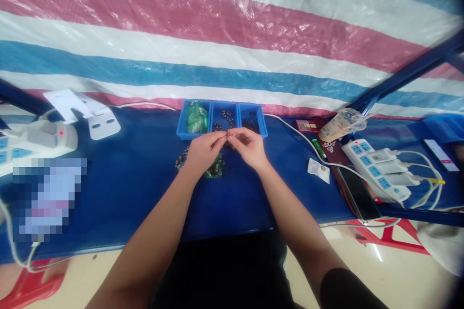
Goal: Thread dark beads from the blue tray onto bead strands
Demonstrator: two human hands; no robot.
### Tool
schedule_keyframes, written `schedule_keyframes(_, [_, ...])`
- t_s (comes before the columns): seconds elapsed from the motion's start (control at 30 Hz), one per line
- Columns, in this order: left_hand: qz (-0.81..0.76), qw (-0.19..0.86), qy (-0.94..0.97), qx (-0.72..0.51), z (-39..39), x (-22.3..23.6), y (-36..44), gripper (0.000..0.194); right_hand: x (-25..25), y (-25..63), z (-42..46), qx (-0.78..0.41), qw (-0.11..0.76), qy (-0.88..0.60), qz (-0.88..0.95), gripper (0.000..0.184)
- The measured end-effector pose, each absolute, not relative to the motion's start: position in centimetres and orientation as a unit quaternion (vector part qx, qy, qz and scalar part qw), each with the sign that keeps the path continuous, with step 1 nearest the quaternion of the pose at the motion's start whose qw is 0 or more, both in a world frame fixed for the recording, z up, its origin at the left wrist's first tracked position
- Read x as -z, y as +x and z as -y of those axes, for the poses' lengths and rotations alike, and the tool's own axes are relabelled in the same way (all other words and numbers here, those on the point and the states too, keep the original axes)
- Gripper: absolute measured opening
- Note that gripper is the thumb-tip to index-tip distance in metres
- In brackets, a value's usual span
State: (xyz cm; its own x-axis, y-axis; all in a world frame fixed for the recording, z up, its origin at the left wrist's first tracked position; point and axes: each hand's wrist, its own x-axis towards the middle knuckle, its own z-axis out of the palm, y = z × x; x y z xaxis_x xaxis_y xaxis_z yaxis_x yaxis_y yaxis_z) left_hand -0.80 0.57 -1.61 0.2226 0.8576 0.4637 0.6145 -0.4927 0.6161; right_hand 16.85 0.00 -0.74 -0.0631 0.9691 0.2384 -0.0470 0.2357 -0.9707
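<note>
My left hand (205,150) and my right hand (250,147) meet at their fingertips in front of three blue bins. Between the pinched fingers of both is a small metallic part (229,134), too small to name and mostly covered. Green material in clear plastic fills the left bin (179,130). Small brass-coloured parts (227,117) lie in the middle bin, and dark thin pieces (250,118) in the right one. Below my hands, partly hidden by the left, a pile of small green and brass-coloured parts (214,168) rests on the blue tabletop (145,178).
At right are a tilted plastic drink cup (337,125), a white sachet (319,171), a dark phone (358,193) and a power strip (377,169) with plugs and cables. Left are a white stand (103,123), another power strip (65,140) and a blurred-out phone (54,195).
</note>
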Motion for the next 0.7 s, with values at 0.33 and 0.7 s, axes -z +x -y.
schedule_keyframes(0.33, [-0.498,0.155,0.740,-0.424,-0.3,1.3,-0.6,0.028,1.2,17.0,-0.1,-0.432,0.541,-0.420,0.586,0.027])
schedule_keyframes(0.7, [-0.494,0.196,0.739,-0.414,-0.1,0.9,-0.5,0.030,0.4,17.4,0.0,-0.304,0.522,-0.433,0.669,0.018])
